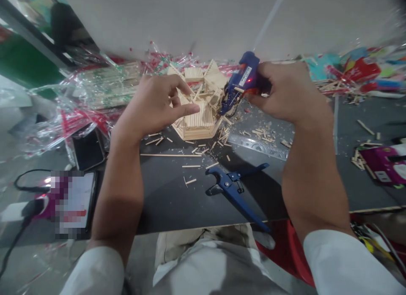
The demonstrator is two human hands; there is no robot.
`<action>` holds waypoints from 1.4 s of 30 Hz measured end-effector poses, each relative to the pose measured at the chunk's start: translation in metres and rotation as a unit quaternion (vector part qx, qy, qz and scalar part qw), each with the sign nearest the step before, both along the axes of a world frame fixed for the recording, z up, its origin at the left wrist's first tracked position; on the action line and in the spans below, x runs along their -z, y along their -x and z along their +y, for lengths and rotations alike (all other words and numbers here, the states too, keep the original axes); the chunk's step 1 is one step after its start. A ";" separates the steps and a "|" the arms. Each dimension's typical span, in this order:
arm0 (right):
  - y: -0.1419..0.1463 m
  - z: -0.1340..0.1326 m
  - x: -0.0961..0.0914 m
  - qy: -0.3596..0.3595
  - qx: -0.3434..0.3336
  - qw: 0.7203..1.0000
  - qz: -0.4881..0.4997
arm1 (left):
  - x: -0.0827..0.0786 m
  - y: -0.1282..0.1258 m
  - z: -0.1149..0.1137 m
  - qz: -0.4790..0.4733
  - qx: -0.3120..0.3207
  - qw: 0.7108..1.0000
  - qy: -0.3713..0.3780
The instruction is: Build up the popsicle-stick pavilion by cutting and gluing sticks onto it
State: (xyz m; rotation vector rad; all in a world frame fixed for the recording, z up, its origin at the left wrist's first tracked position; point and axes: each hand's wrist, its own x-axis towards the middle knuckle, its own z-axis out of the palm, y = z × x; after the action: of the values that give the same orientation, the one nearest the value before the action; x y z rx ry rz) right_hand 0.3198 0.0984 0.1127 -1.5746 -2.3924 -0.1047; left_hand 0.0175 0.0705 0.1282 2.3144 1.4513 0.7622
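A small model built of thin wooden sticks (198,113) stands on a dark board (177,198). My left hand (155,105) rests on its left side, index finger stretched over the ribbed roof, the other fingers curled on a part of the model. My right hand (285,94) grips a blue glue gun (241,81) with a red light, its nozzle pointing down at the model's right side. A clear glue stick rises from the back of the gun.
Blue cutters (234,187) lie on the board near me, a clear ruler (256,145) to their right. Loose stick offcuts are scattered around. Crumpled cellophane (85,96) lies left, a phone (87,149) beside it, coloured packaging at the right.
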 end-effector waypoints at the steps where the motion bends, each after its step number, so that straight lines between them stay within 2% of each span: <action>1: 0.000 0.000 0.000 0.003 0.000 1.000 0.001 | 0.000 0.000 0.000 -0.003 -0.002 1.000 0.000; 10: 0.001 -0.001 -0.003 0.017 -0.001 1.000 0.015 | 0.001 0.000 -0.001 -0.017 -0.004 0.999 0.037; 22: -0.004 0.004 0.001 0.004 0.002 1.000 0.018 | 0.000 0.001 -0.001 0.022 -0.016 1.000 0.005; 26: -0.002 0.003 0.000 0.006 0.018 1.000 0.010 | 0.000 -0.001 -0.002 -0.002 -0.031 1.000 0.004; 32: 0.003 -0.004 -0.006 0.028 0.038 0.999 0.008 | 0.000 0.001 -0.002 -0.035 -0.002 0.999 0.016; 42: 0.004 -0.003 -0.005 0.036 0.059 0.997 0.021 | -0.004 0.003 -0.002 -0.050 -0.012 0.998 0.044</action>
State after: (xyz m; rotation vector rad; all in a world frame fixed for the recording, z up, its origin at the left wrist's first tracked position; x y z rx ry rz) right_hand 0.3162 0.0952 0.1182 -1.7329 -2.2940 -0.0090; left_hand 0.0149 0.0682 0.1324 2.1655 1.4415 0.7922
